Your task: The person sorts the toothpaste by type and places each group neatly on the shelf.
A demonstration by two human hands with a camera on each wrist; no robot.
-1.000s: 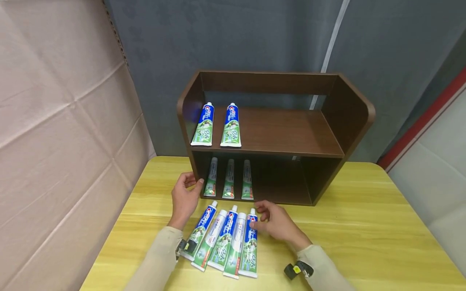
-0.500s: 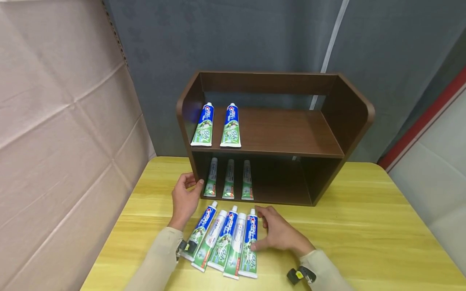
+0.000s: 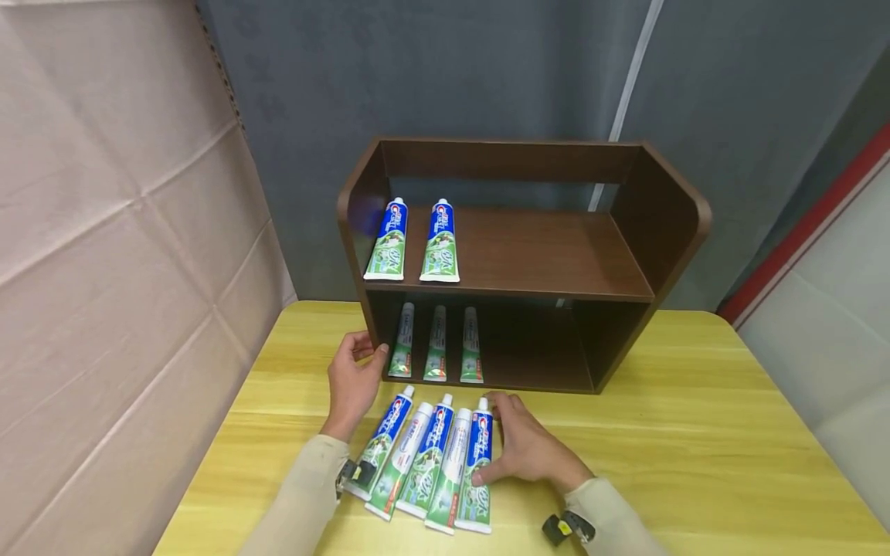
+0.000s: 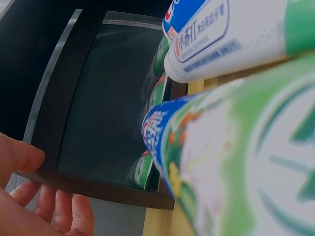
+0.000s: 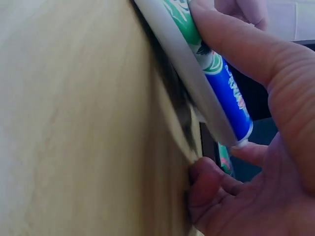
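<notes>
In the head view my left hand grips the lower left side panel of a dark brown two-tier shelf, thumb in front and fingers behind. My right hand holds the rightmost blue-and-green toothpaste tube, which lies on the table. Its thumb lies on the printed face, and a finger touches the cap end in the right wrist view. To its left, white-and-green toothpaste tubes alternate with more blue-and-green ones in a fan, caps toward the shelf.
Two blue-and-green tubes lie on the upper shelf's left part. Below them, three white-and-green tubes lie side by side in the lower compartment. The yellow wooden table extends to the right. A pale fabric wall borders the left.
My right hand has spread along the rightmost tube: its thumb has slid down toward the tube's lower half while the fingers stay by the cap. The left hand and tubes have not moved.
</notes>
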